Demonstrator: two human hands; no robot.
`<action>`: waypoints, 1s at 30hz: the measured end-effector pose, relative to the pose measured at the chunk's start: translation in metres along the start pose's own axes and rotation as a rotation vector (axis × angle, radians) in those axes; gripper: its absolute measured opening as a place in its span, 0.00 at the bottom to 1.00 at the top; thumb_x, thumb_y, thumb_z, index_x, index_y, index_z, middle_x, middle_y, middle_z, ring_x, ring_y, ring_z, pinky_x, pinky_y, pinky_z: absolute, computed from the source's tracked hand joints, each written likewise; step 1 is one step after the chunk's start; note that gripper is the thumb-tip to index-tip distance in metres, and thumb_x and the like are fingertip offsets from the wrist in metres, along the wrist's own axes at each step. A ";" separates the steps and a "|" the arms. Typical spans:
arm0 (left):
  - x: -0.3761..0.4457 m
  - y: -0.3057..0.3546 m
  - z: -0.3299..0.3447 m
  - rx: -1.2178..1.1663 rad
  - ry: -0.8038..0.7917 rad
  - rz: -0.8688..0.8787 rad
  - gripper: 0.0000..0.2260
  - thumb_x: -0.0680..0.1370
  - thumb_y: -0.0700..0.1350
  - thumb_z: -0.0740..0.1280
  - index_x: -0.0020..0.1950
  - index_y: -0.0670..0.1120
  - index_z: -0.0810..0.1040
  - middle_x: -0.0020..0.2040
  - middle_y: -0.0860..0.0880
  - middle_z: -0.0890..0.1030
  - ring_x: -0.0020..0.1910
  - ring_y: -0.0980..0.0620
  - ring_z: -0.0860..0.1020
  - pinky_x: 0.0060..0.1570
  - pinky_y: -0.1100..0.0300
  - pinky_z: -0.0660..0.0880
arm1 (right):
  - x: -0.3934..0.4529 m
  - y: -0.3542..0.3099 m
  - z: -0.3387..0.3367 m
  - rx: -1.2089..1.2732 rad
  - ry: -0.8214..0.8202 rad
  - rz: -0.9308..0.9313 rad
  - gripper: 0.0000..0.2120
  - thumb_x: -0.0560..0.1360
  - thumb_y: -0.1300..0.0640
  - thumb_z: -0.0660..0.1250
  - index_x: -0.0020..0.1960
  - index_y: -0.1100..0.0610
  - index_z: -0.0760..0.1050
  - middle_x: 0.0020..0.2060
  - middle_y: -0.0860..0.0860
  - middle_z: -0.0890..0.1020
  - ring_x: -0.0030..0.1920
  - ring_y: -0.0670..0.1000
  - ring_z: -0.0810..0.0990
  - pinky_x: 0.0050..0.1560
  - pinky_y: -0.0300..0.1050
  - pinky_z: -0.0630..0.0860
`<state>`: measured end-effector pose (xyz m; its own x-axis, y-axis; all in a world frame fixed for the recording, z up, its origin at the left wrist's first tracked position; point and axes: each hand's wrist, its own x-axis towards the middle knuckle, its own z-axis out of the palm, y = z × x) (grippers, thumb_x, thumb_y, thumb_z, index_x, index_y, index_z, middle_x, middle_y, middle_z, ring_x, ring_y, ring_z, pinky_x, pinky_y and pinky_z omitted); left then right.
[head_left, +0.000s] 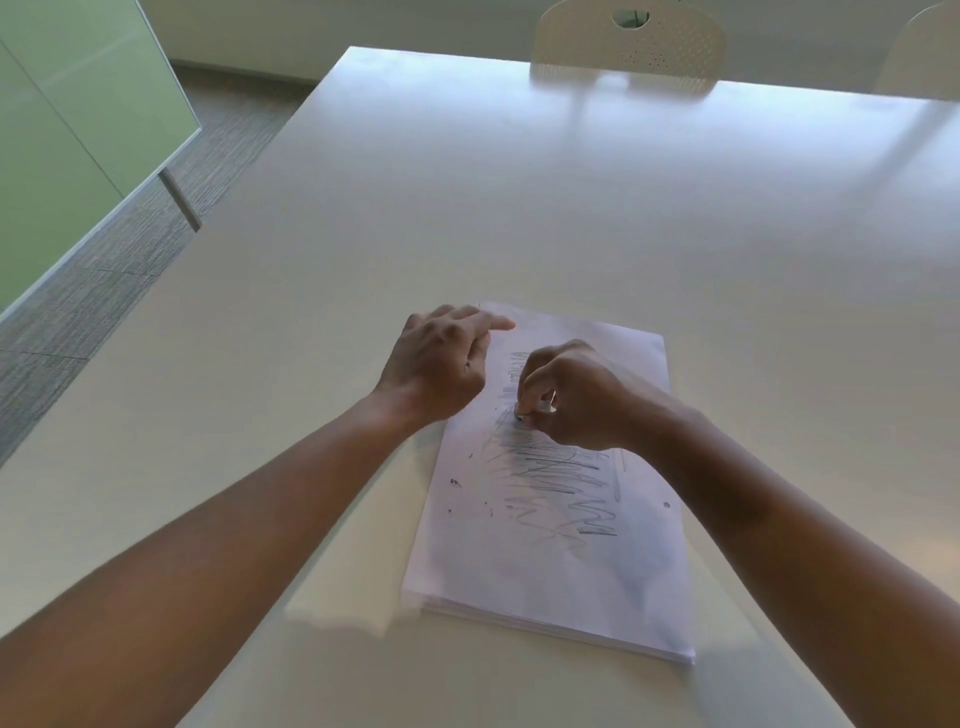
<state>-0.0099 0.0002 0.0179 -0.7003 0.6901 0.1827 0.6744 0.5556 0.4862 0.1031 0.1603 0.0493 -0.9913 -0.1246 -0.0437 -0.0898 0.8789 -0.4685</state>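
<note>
A stack of white paper (561, 566) lies on the white table (467, 208), its top sheet covered with grey pencil scribbles. My right hand (576, 400) has its fingers curled around a small pale eraser (535, 409), whose tip touches the scribbles near the sheet's middle. My left hand (441, 364) rests on the sheet's upper left edge with fingers spread and pressing down. Small dark crumbs (456, 483) lie on the paper's left part.
Two white perforated chairs (628, 47) stand at the table's far edge. A green glass partition (67, 130) and grey carpet (130, 249) lie to the left of the table.
</note>
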 end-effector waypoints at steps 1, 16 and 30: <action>0.008 -0.001 0.002 -0.003 -0.029 0.006 0.19 0.83 0.43 0.56 0.69 0.54 0.79 0.67 0.53 0.81 0.68 0.50 0.74 0.66 0.53 0.65 | 0.000 0.000 0.000 0.000 -0.002 0.006 0.06 0.71 0.62 0.74 0.40 0.51 0.85 0.40 0.41 0.78 0.40 0.43 0.77 0.44 0.39 0.77; 0.045 -0.011 0.028 0.012 -0.221 0.132 0.30 0.80 0.35 0.54 0.79 0.57 0.67 0.82 0.56 0.62 0.82 0.58 0.54 0.81 0.47 0.42 | 0.004 0.003 -0.005 0.020 0.001 -0.035 0.04 0.70 0.60 0.75 0.42 0.52 0.86 0.41 0.46 0.83 0.38 0.44 0.76 0.44 0.36 0.75; 0.044 -0.006 0.026 0.017 -0.201 0.139 0.28 0.78 0.37 0.52 0.75 0.54 0.72 0.82 0.57 0.62 0.82 0.59 0.54 0.82 0.50 0.43 | 0.026 0.041 0.007 0.092 0.354 -0.006 0.05 0.71 0.65 0.74 0.45 0.57 0.87 0.45 0.53 0.83 0.38 0.51 0.79 0.44 0.43 0.77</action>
<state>-0.0388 0.0391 0.0006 -0.5414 0.8376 0.0725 0.7660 0.4559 0.4531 0.0741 0.1894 0.0226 -0.9642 0.0520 0.2600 -0.1025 0.8313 -0.5463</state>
